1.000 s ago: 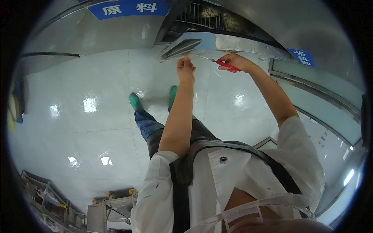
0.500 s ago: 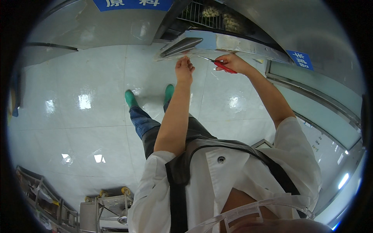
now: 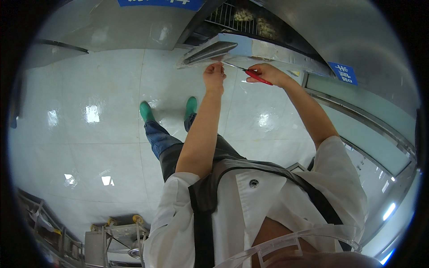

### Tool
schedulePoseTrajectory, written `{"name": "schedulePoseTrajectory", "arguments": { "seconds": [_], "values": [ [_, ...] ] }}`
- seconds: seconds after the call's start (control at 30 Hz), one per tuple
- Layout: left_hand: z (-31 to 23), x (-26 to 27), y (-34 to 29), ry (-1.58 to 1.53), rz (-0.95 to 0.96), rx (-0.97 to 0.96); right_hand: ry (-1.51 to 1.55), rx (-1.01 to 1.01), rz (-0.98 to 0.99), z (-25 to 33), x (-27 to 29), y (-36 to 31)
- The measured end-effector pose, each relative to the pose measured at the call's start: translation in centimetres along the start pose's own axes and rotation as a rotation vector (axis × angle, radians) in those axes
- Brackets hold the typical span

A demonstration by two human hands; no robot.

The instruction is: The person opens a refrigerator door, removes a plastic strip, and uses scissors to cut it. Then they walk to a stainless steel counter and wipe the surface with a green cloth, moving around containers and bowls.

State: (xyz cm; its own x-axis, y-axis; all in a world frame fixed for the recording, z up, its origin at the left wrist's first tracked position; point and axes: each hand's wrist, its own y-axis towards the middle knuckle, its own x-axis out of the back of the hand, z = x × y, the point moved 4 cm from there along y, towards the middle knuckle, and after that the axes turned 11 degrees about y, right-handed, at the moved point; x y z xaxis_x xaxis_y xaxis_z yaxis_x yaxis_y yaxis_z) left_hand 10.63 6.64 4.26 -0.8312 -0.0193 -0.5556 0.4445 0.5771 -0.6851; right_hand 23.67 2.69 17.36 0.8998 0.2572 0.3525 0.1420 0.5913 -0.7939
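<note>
My right hand is closed round the red handles of a pair of scissors. Their thin metal blades point left and reach close to the fingertips of my left hand. Those left fingers are pinched together; what they hold, if anything, is too small to make out. Just beyond them is a long grey metallic-looking piece, tilted, with shiny, wrinkled clear material at its edge. A small reddish patch shows between it and the blade tips. Behind runs a worn light-blue and white ledge.
An open steel cabinet stands ahead, with a wire rack and bagged pale food inside. Blue signs mark steel panels. Glass-fronted units line the right. A wheeled metal cart stands lower left on the shiny tiled floor.
My left hand has risen slightly toward the blade tips, and the gap between them has narrowed. The scissors stay in my right hand. The whole view has shifted a little.
</note>
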Motion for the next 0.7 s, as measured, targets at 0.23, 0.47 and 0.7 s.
{"name": "schedulePoseTrajectory", "arguments": {
  "seconds": [0.23,0.47,0.7],
  "values": [
    [1.4,0.2,-0.6,-0.054,-0.003,-0.017,-0.047,-0.131,-0.039,0.3,-1.1,0.3],
    [1.7,0.3,-0.8,-0.070,-0.030,-0.019,-0.073,-0.163,-0.085,-0.1,-1.4,1.0],
    [2.2,0.7,-1.1,0.004,-0.076,0.018,-0.128,-0.295,-0.041,0.1,-1.9,0.8]
  ]
}}
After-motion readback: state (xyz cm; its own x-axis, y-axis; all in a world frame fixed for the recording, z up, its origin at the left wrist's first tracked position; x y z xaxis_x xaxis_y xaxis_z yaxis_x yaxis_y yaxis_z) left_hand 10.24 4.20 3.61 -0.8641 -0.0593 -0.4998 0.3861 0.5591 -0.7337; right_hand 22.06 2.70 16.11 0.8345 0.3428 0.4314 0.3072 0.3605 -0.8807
